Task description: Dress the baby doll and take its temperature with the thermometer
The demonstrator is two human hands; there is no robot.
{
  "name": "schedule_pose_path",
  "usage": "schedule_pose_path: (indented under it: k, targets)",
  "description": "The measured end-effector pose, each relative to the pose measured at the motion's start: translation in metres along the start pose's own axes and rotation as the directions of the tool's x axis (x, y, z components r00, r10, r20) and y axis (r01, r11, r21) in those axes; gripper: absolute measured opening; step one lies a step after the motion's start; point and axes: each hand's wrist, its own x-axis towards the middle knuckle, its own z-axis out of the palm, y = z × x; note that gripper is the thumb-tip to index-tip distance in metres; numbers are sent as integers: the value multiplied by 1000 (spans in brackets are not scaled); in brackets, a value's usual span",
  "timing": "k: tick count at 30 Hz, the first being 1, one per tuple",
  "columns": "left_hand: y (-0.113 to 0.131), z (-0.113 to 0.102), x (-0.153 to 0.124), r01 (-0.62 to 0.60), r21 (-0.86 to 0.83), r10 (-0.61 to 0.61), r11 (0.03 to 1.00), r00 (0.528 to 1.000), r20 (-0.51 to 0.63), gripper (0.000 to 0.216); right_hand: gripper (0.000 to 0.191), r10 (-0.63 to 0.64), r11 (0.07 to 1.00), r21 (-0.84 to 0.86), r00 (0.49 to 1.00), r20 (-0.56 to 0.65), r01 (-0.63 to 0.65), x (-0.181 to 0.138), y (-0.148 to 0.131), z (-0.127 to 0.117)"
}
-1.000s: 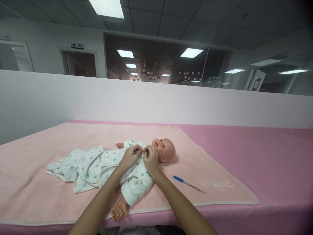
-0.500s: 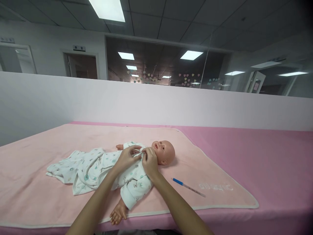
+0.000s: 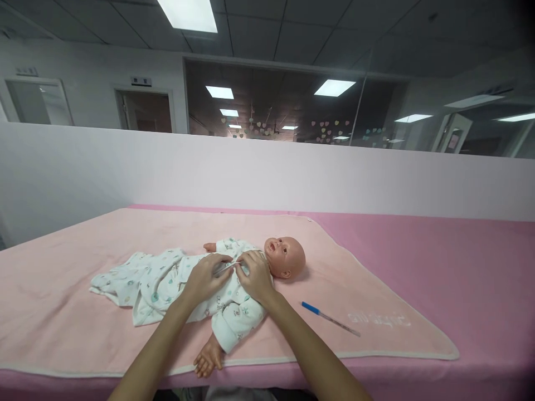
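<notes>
A baby doll (image 3: 288,257) lies on its back, its head to the right, in a white gown (image 3: 156,284) printed with small green and grey figures. Over the gown's chest, my left hand (image 3: 207,277) is closed in a pinch on one part of a thin white tie (image 3: 228,267). Close by, just below the doll's chin, my right hand (image 3: 256,274) pinches the tie's other part. Between my fingertips a short stretch of it shows taut. My hands cover the rest of the chest front.
Under the doll is a peach blanket (image 3: 54,312) with a pale edge, on a pink table cover (image 3: 493,289). A blue-capped thermometer-like stick (image 3: 330,318) lies right of my right forearm. A low white partition (image 3: 267,178) stands behind the table.
My left hand has moved slightly down and its fingers have closed in. My right hand has turned flatter over the chest. The whole view has shifted slightly, with the doll a little farther right.
</notes>
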Motion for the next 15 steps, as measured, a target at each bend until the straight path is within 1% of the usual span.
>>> schedule_pose_path:
  k: [4,9,11,15]
  targets:
    - [1,-1,-2,-10,79,12,997,1000,-29,18,6,4,1000,-11,1000,8,-4,1,0,1]
    - [1,-1,-2,-88,198,95,976,995,-25,18,5,12,1000,-11,1000,16,-12,1,1,1]
    - [1,0,-2,-97,215,104,972,994,-25,19,5,14,1000,-13,1000,16,-14,1,1,1]
    - [-1,2,-1,-80,205,84,975,996,-11,19,6,18,1000,-18,1000,23,-17,1,0,1]
